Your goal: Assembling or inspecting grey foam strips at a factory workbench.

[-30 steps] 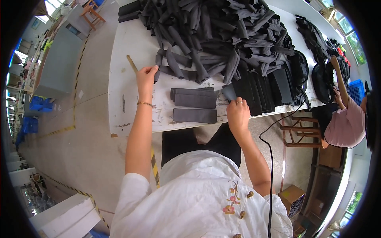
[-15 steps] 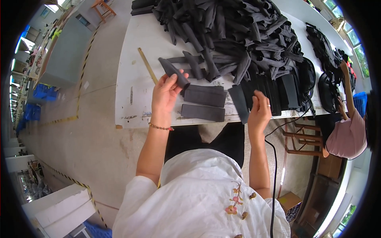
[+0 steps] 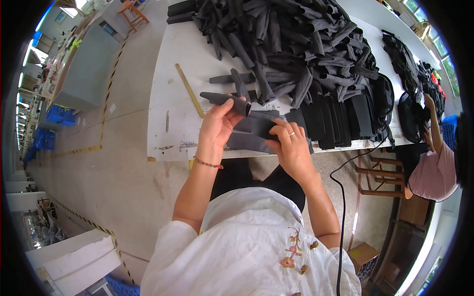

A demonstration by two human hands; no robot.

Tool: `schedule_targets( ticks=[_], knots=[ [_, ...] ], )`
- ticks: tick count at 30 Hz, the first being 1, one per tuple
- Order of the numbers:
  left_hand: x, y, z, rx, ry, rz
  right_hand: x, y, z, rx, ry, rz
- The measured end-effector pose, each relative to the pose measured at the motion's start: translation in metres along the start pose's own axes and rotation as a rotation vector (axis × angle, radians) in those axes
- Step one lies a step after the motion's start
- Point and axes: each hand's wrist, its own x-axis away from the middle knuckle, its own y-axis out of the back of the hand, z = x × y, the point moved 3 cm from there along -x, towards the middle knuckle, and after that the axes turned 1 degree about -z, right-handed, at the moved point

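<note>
A dark grey fabric tube [image 3: 222, 98] is pinched between the thumb and fingers of my left hand [image 3: 218, 122], its mouth tilted toward the right. My right hand [image 3: 294, 150] grips a thin black flat panel [image 3: 262, 128], whose far end lies close to the tube's mouth; I cannot tell whether the two touch. Beneath them on the white table [image 3: 170, 123] lie flat dark grey pieces [image 3: 247, 143], partly hidden by my right hand. Beside that hand, on its right, stretches a row of overlapping black panels [image 3: 326, 121].
A big heap of dark fabric tubes [image 3: 276, 39] covers the table's far side. A yellowish ruler [image 3: 189, 90] lies at the left. Black bags [image 3: 407, 64] are at the right, near a person in pink [image 3: 434, 170]. A black cable [image 3: 340, 197] hangs over the front edge.
My right hand has moved left from the panel row, bringing a black panel up to the tube. My left hand has shifted slightly right and turned the tube more level.
</note>
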Motion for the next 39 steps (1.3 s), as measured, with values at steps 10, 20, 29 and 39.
schedule_targets(
  ticks=[10, 20, 29, 39],
  knots=[
    [0.006, -0.009, 0.007, -0.022, 0.093, 0.03, -0.015, 0.005, -0.001, 0.018, 0.013, -0.14],
    [0.011, -0.01, 0.008, -0.044, 0.147, 0.154, -0.022, 0.007, 0.004, 0.213, 0.093, -0.127],
    [0.041, -0.042, 0.014, -0.151, -0.142, 0.115, -0.014, -0.011, 0.01, 0.148, 0.007, -0.129],
    [0.031, -0.042, 0.037, -0.059, -0.156, 0.201, 0.011, -0.026, 0.004, -0.077, -0.127, -0.05]
  ],
)
